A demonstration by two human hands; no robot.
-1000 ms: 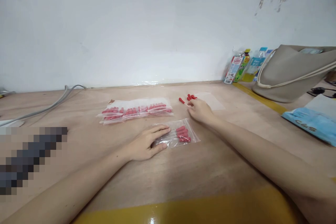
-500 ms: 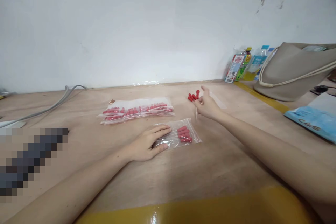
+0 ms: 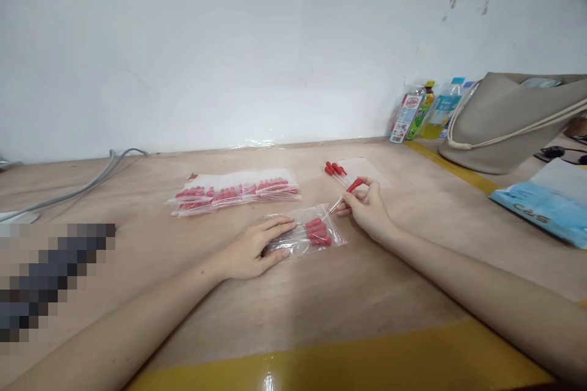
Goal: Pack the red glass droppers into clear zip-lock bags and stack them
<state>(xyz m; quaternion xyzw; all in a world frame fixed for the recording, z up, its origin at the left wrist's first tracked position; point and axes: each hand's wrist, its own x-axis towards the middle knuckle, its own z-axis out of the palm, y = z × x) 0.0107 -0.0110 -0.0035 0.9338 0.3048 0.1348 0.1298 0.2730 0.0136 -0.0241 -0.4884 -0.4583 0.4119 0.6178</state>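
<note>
My left hand (image 3: pixel 257 247) lies flat with fingers stretched, pressing on the closed end of a clear zip bag (image 3: pixel 300 214). Inside that bag are several droppers with red rubber bulbs (image 3: pixel 318 233), the bulbs toward the bag's mouth on the right. My right hand (image 3: pixel 369 208) pinches another dropper (image 3: pixel 354 186) by its red bulb. Its clear tube slants down and left, with the tip at the bag's mouth; whether it is inside, I cannot tell. Behind this hand lie a few loose droppers (image 3: pixel 334 168) beside a flat pale bag (image 3: pixel 364 170).
A row of filled zip bags (image 3: pixel 233 189) lies behind my left hand. Grey cables (image 3: pixel 98 178) run along the left. Drink bottles (image 3: pixel 444 109), a grey-beige bag (image 3: pixel 513 122) and a blue packet (image 3: pixel 541 211) stand or lie on the right. Yellow tape (image 3: pixel 348 361) marks the near edge.
My right hand has picked up one dropper from the loose ones and brought it nearer, to the mouth of the zip bag. My left hand stays on the bag.
</note>
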